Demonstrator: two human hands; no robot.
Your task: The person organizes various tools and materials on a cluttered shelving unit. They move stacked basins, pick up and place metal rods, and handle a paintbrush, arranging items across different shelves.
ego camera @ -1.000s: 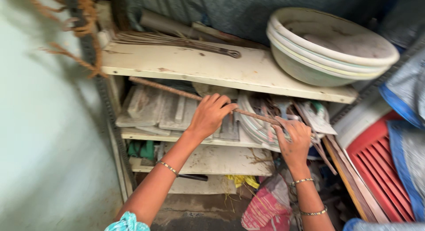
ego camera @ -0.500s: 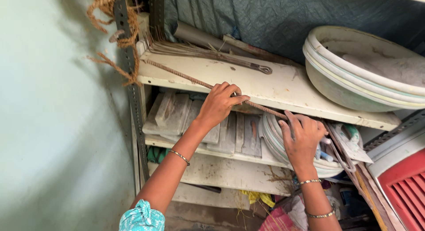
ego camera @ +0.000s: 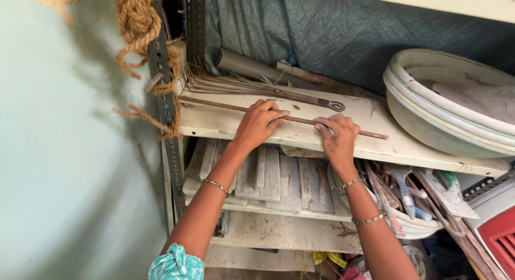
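A long thin rusty metal rod (ego camera: 225,106) lies across the white upper shelf (ego camera: 300,137) of a metal rack. Both hands rest on it. My left hand (ego camera: 258,123) presses the rod near its middle with bent fingers. My right hand (ego camera: 336,135) grips it further right, and the rod's end sticks out past that hand toward the bowls. Behind the rod lies a bundle of thin wires with a looped end (ego camera: 257,88).
Stacked pale bowls (ego camera: 445,105) fill the shelf's right side. A grey pipe (ego camera: 252,68) and blue tarp (ego camera: 343,33) sit at the back. Coir rope (ego camera: 140,27) hangs on the left upright. The lower shelf holds grey slabs (ego camera: 268,178) and trowels (ego camera: 402,186). A red crate (ego camera: 499,237) is at right.
The rod has gone from the lower shelf's front up onto the upper shelf, with both hands moving up with it. The view has tilted upward.
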